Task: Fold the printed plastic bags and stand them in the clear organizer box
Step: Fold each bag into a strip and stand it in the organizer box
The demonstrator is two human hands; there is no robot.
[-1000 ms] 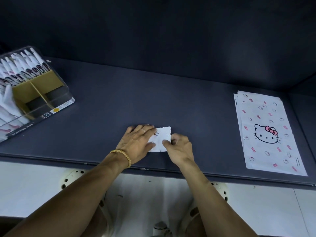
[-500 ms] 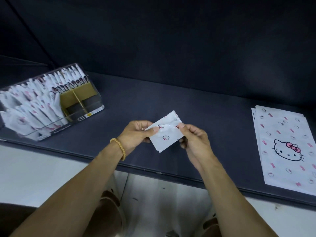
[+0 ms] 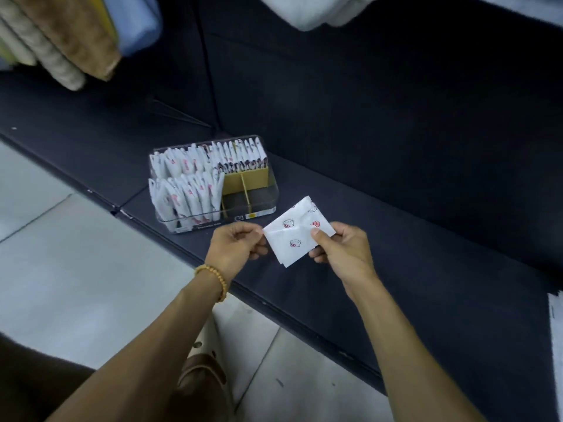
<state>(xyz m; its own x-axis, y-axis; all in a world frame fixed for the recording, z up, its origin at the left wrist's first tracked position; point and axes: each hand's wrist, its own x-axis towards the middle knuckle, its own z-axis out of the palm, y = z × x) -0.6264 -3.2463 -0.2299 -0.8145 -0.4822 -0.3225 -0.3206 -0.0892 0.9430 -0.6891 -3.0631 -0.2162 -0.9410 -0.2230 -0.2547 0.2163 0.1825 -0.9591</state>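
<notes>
Head view: folded bag (image 3: 297, 231) is pinched at opposite edges by left hand (image 3: 236, 249) and right hand (image 3: 341, 249) (judged light, limp, slippery; best held across the folds).

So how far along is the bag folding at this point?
Well along. The clear organizer box already holds two rows of folded bags standing upright, though its right-hand cardboard-divided slots look empty. In hand: one folded bag, pinched by the left hand and right hand above the shelf, not yet in the box. Left: standing it in, plus whatever unfolded bags remain; only a white edge shows at right.
</notes>
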